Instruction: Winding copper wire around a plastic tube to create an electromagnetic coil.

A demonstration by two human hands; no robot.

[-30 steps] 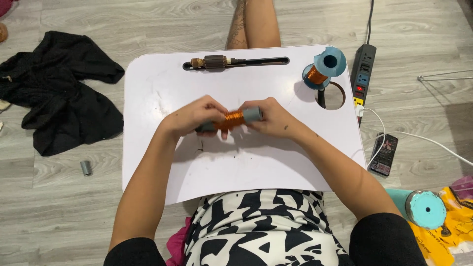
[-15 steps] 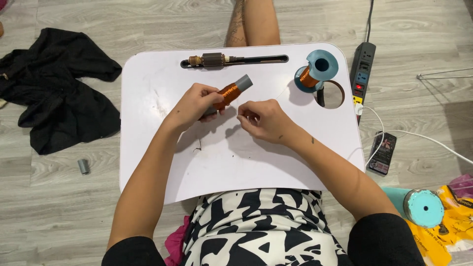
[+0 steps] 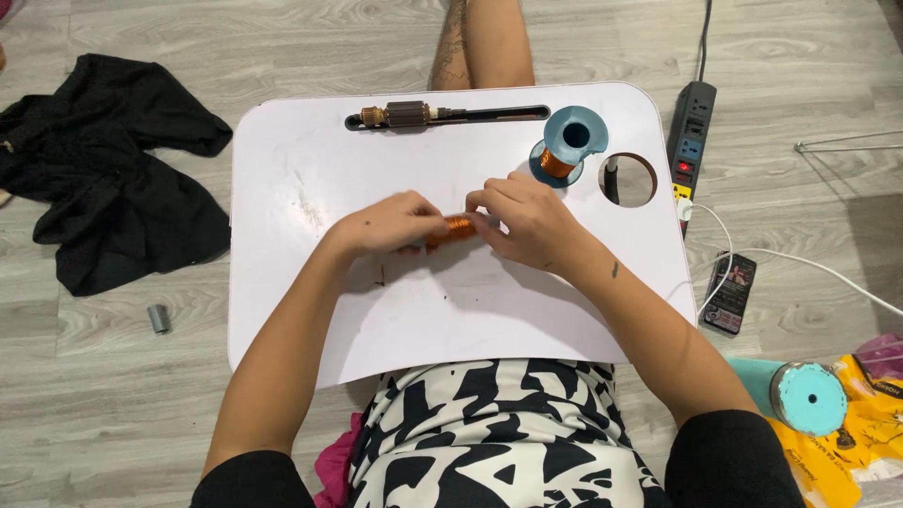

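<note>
A: What's at the far left?

B: Grey wood floor w/ a crumpled black cloth (image 3: 113, 169). Below it, a small grey cylinder (image 3: 158, 318) lies on its own, well apart from the tray.

A: And the middle?

B: A white lap tray (image 3: 310, 310) over the person's legs, seen from above. Along its top edge a slot holds a motor armature (image 3: 406, 115), dark core w/ a brassy end, shaft pointing right. Mid-tray, both hands meet on a small copper-wire coil (image 3: 451, 229), held just above or on the tray surface; can't tell which.

A: How are the hands?

B: Left hand (image 3: 390, 226) is curled, fingertips pinched on the coil's left end. Right hand (image 3: 527, 221) is also curled, thumb and forefingers closed on the coil's right end. Only the orange middle shows between them.

A: Right of that?

B: Just beyond the right hand, a blue spool (image 3: 567, 143) of copper wire stands near a round hole (image 3: 628, 181) in the tray. Off the tray: a dark power strip (image 3: 691, 141) w/ a red light, white cable, a phone (image 3: 729, 292) on the floor, then a teal spool (image 3: 804, 395) lying on yellow packaging (image 3: 847, 452) at bottom right.
</note>
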